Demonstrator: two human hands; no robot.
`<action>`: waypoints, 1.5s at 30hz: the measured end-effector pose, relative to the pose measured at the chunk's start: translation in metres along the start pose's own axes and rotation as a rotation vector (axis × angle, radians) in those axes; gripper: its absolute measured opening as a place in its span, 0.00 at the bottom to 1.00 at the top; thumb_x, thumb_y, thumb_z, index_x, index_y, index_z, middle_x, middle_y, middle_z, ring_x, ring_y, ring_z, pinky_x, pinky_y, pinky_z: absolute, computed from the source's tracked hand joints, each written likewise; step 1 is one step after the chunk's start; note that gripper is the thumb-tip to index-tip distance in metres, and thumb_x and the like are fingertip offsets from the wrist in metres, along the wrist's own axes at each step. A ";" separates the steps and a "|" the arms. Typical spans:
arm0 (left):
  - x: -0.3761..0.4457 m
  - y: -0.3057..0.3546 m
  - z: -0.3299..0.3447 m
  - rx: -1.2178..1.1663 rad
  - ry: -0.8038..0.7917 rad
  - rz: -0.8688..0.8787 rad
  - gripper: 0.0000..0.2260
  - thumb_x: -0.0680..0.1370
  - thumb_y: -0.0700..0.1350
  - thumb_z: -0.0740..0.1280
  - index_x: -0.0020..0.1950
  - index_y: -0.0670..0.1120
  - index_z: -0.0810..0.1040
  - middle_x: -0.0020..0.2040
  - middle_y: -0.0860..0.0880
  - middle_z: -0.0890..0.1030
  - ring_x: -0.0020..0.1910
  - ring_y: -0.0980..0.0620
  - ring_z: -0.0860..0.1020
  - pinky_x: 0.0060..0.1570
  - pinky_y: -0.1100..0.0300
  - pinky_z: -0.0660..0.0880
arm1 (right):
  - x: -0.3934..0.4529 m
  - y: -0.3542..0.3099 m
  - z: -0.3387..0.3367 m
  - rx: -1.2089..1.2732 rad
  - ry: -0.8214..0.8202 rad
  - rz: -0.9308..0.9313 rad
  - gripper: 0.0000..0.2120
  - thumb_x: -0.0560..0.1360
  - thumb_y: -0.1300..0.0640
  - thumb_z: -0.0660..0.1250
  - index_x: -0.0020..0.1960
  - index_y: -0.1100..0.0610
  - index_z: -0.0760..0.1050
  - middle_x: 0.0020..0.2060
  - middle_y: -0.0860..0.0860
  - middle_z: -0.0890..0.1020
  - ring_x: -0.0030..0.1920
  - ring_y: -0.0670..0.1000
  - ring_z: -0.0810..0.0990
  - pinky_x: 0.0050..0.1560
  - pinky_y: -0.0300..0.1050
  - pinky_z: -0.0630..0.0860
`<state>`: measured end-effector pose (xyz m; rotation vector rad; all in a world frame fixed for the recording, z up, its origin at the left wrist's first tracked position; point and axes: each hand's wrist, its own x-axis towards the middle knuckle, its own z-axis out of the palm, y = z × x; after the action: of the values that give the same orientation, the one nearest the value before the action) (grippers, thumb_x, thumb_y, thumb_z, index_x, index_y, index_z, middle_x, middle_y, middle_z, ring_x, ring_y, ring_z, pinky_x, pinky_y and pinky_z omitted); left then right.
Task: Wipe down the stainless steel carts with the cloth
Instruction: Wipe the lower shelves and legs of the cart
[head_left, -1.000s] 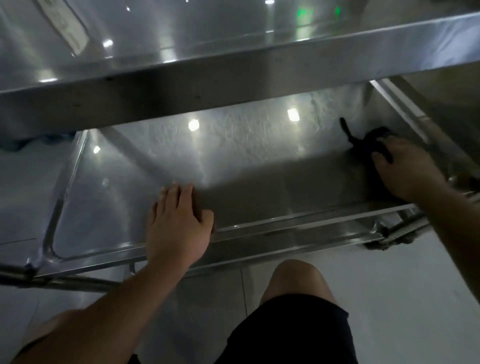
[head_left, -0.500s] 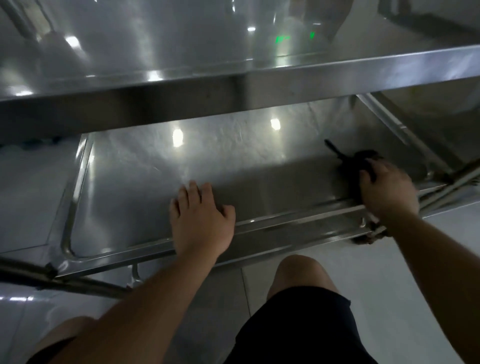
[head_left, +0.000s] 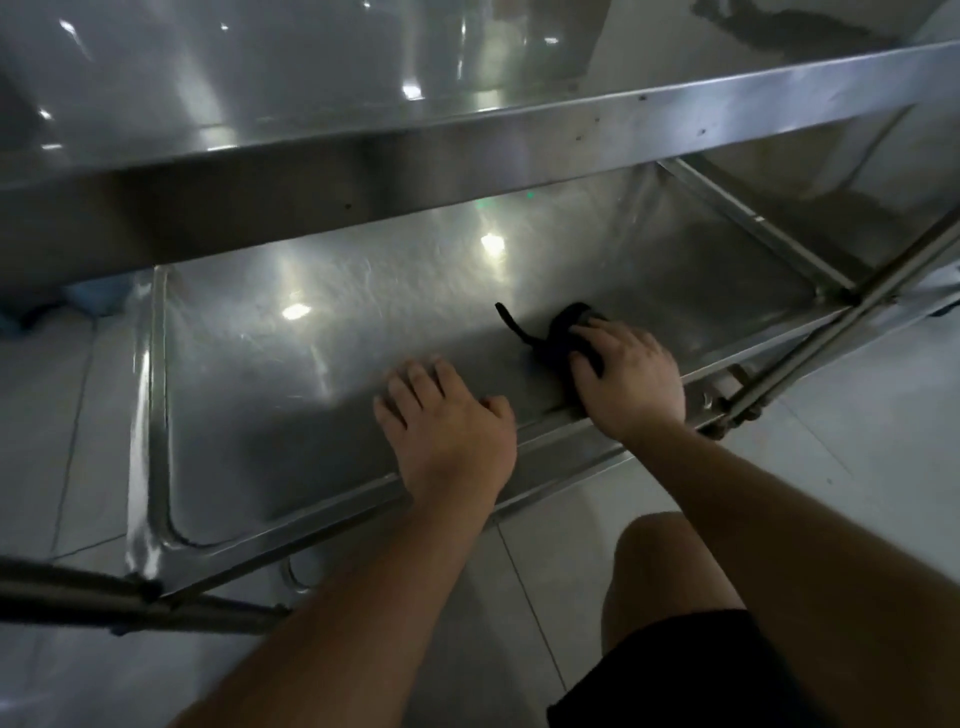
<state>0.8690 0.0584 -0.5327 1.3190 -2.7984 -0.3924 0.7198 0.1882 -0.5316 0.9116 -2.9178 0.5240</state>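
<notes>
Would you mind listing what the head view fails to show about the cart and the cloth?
- Most of the black cloth: the right hand covers it.
- Far part of the lower shelf: hidden behind the upper shelf.
- Cart wheels: out of sight below the frame.
- Shelf beneath the left hand: covered by the palm.

**Count of what is in view**

One stainless steel cart (head_left: 322, 525) with two shelves showing: one upper shelf (head_left: 467, 150) and one lower shelf (head_left: 322, 395). One dark cloth (head_left: 563, 332) lies on the lower shelf. Two hands: one left hand (head_left: 449, 436) and one right hand (head_left: 631, 379). Two bare forearms reach in from below. One knee (head_left: 670, 566) shows, with one pair of dark shorts (head_left: 691, 675). Two slanted cart tubes cross at the right corner, and one tube runs at lower left.
</notes>
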 end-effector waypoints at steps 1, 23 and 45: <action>0.000 -0.001 0.001 0.007 -0.006 0.006 0.34 0.82 0.58 0.51 0.86 0.43 0.55 0.85 0.37 0.53 0.84 0.35 0.50 0.80 0.34 0.47 | 0.000 0.000 -0.001 0.000 -0.003 0.002 0.22 0.83 0.42 0.58 0.75 0.41 0.73 0.75 0.43 0.74 0.77 0.52 0.68 0.78 0.55 0.62; 0.005 -0.009 0.009 0.089 0.074 0.023 0.37 0.81 0.64 0.50 0.86 0.48 0.54 0.87 0.44 0.54 0.85 0.38 0.51 0.80 0.37 0.50 | 0.129 0.244 -0.059 -0.092 -0.053 0.286 0.20 0.84 0.40 0.56 0.73 0.47 0.69 0.54 0.59 0.81 0.50 0.63 0.81 0.47 0.56 0.79; -0.019 -0.009 0.004 -0.088 0.207 0.245 0.23 0.80 0.54 0.64 0.73 0.48 0.75 0.80 0.46 0.68 0.81 0.44 0.62 0.77 0.44 0.61 | -0.036 0.046 -0.013 0.004 0.108 -0.591 0.23 0.83 0.40 0.60 0.64 0.55 0.82 0.54 0.55 0.84 0.51 0.63 0.79 0.55 0.61 0.76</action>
<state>0.8875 0.0687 -0.5368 0.9255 -2.6895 -0.3426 0.7233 0.2481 -0.5383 1.5963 -2.3737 0.5068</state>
